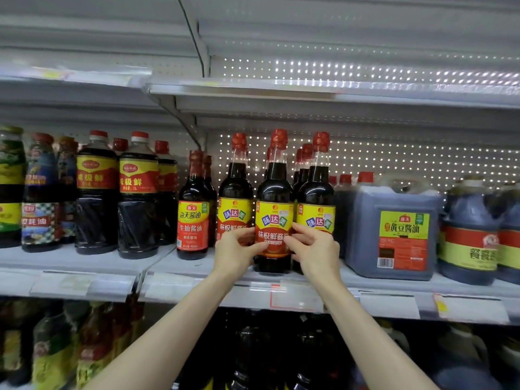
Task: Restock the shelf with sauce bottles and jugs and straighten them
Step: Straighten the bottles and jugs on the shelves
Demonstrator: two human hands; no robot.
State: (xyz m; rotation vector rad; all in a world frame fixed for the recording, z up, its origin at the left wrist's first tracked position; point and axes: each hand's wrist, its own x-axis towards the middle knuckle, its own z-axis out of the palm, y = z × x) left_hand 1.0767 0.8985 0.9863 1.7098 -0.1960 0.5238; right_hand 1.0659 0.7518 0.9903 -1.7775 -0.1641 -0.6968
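Two grips, your left grip [235, 250] and right grip [315, 249], clasp the middle sauce bottle [274, 218] at the shelf [197, 270] front, likely straightening; next, square its label forward, then let go.

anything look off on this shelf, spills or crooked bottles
No spill or damage shows. The sauce bottle gripped by the left hand and right hand stands upright, seemingly slightly forward of the neighbouring bottles.

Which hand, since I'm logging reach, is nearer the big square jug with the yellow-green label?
Right. The right hand holds the right side of the middle bottle, just left of the square jug; the left hand holds the bottle's left side, farther away.
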